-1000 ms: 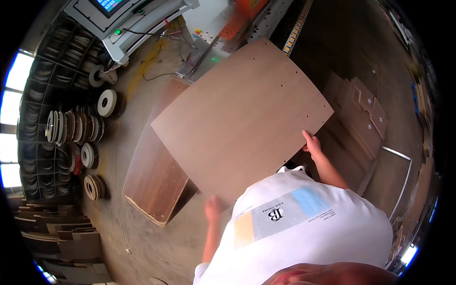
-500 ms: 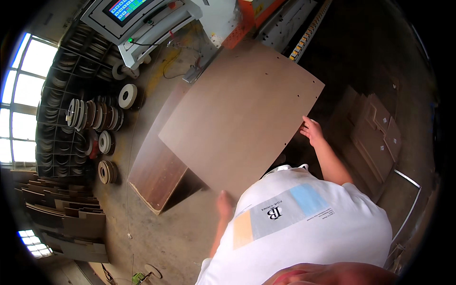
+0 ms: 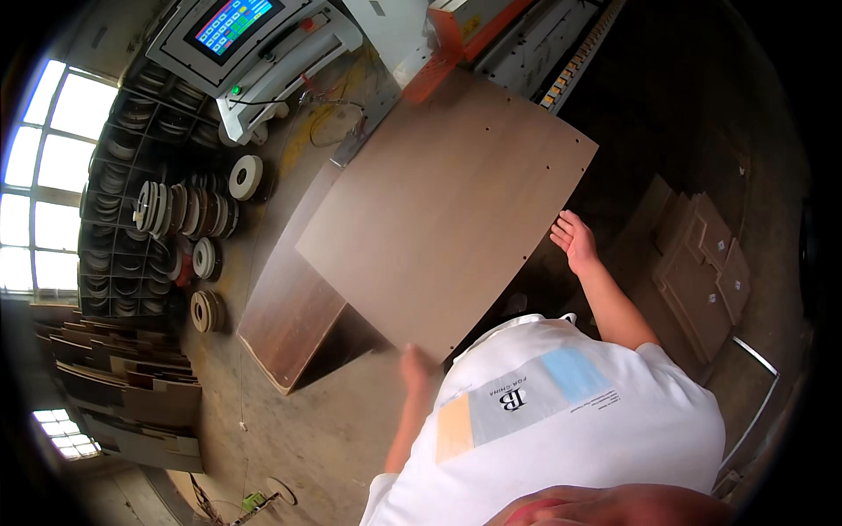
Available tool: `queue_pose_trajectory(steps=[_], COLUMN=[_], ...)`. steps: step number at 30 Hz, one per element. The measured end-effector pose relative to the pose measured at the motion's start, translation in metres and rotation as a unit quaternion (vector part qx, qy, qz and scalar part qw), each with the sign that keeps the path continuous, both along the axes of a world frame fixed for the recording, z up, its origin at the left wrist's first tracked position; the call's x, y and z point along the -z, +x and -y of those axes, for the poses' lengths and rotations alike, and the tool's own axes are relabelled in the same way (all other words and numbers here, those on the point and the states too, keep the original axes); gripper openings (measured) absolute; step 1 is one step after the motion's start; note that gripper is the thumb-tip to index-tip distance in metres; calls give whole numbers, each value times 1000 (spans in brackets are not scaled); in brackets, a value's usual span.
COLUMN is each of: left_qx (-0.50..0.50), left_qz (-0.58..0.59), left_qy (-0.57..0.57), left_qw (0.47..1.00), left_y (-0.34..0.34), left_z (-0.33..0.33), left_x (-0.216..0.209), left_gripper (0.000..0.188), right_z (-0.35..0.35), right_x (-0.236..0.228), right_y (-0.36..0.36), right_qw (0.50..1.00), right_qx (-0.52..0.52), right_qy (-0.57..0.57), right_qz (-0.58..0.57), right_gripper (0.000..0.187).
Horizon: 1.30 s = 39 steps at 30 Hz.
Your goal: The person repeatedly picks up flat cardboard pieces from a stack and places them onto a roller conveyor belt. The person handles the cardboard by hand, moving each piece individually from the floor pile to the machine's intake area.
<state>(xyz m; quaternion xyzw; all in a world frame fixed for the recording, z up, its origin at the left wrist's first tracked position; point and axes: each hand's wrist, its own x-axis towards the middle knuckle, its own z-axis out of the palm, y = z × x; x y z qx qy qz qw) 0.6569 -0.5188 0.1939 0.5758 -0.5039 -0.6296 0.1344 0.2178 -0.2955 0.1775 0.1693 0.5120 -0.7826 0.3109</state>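
A large flat brown wood panel (image 3: 438, 210) with small dark holes along its right side lies in front of me. Its far end meets the orange and grey machine (image 3: 447, 48). Beside the panel's right edge is my right hand (image 3: 574, 243), fingers stretched out and fingertips close to the edge; whether they touch it I cannot tell. My left hand (image 3: 415, 368) is at the panel's near left corner, smeared by motion, so its fingers do not show clearly.
A brown board (image 3: 294, 337) slants below the panel's left side. Rolls of edging strip (image 3: 184, 210) fill a rack at left, beside stacked boards (image 3: 132, 386). A control screen (image 3: 232, 26) stands at upper left. More brown panels (image 3: 702, 272) lie at right.
The panel has slid a little farther toward the machine, away from my body. My right hand's fingers now look straighter along its edge. The whole view has shifted slightly.
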Motion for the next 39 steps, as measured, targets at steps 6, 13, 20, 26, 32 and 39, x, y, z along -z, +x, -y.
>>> queue_pose_trajectory(steps=[6, 13, 20, 26, 32, 39], left_qx=[-21, 57, 348, 542, 776, 929], left_qz=[-30, -7, -48, -66, 72, -72], left_qy=[3, 77, 15, -10, -85, -88], left_qw=[999, 995, 936, 837, 620, 352], left_y=[-48, -95, -138, -188, -220, -266], left_z=[-4, -3, 27, 33, 23, 15], left_x=[50, 55, 82, 64, 24, 78], left_gripper=[47, 46, 47, 40, 40, 24], right_z=[-5, -11, -70, -175, -204, -138], right_x=[-1, 10, 81, 150, 129, 144], right_y=[-45, -44, 64, 212, 350, 455], right_qw=[998, 993, 976, 859, 914, 893], right_qx=[40, 36, -153, -332, 72, 244], right_qy=[-36, -17, 152, 390, 342, 339], right_qz=[-40, -107, -22, -12, 204, 168], right_gripper=[70, 50, 31, 46, 43, 43])
